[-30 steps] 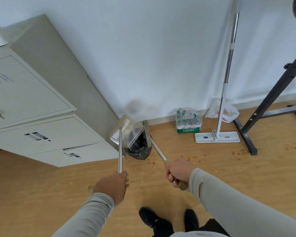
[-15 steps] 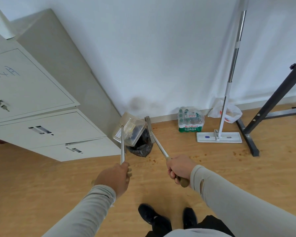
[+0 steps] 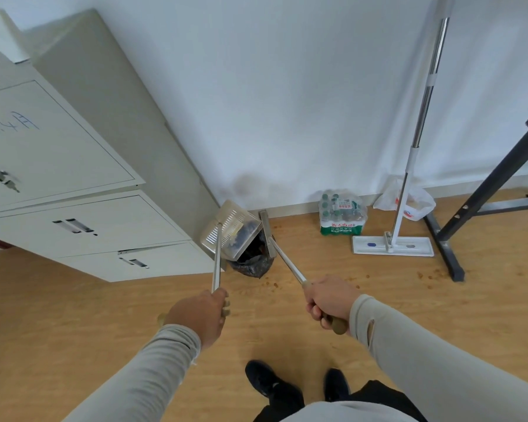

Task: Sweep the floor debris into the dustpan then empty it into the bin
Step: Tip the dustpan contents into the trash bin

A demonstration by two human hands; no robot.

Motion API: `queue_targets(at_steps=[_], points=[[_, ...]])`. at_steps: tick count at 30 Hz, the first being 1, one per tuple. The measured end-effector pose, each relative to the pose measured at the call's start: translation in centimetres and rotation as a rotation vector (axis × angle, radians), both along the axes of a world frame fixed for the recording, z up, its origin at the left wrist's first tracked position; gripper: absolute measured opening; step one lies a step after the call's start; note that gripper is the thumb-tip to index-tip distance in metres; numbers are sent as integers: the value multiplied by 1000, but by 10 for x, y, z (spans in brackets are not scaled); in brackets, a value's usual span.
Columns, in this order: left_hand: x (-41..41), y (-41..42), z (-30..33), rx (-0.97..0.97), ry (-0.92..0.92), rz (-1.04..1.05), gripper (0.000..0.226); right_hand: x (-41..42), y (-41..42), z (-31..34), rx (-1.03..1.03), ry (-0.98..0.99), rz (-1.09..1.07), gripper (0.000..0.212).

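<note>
My left hand (image 3: 200, 315) grips the long metal handle of a silver dustpan (image 3: 226, 231). The pan is tipped, mouth down, over a small bin lined with a black bag (image 3: 252, 264) that stands by the cabinet's corner. Dark debris shows inside the pan. My right hand (image 3: 328, 301) grips the handle of a broom (image 3: 267, 236), whose narrow head is raised beside the bin's right rim. Small brown crumbs (image 3: 272, 283) lie scattered on the wooden floor, just right of the bin and farther right near the black stand.
A grey filing cabinet (image 3: 104, 226) stands at the left against the white wall. A pack of water bottles (image 3: 342, 216), a flat white mop (image 3: 392, 245), a plastic bag (image 3: 415, 202) and a black metal stand (image 3: 448, 254) are at the right. My shoes (image 3: 275, 385) are below.
The dustpan has tilted a little further over the bin. Both hands keep their grip on the handles; my view shifted slightly.
</note>
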State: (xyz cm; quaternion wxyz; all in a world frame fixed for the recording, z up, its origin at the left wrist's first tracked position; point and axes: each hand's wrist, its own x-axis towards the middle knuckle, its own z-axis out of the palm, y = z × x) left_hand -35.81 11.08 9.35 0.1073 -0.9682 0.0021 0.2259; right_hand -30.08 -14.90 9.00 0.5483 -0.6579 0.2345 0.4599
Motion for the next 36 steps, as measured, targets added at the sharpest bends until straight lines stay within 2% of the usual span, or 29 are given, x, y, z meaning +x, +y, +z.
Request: queue_targets(at_steps=[6, 11, 14, 21, 36], points=[[-10, 2, -6, -3, -18, -11, 42, -3, -5, -5, 29, -76, 2, 12], [-17, 13, -12, -86, -14, 66, 47, 3, 3, -5, 0, -45, 0, 20], [-15, 14, -13, -88, -33, 52, 43, 4, -1, -6, -12, -59, 38, 16], [-15, 15, -9, -93, -37, 54, 43, 0, -1, -3, 57, 8, -40, 14], [-28, 32, -10, -112, -98, 68, 46, -5, 6, 3, 55, -56, -15, 11]])
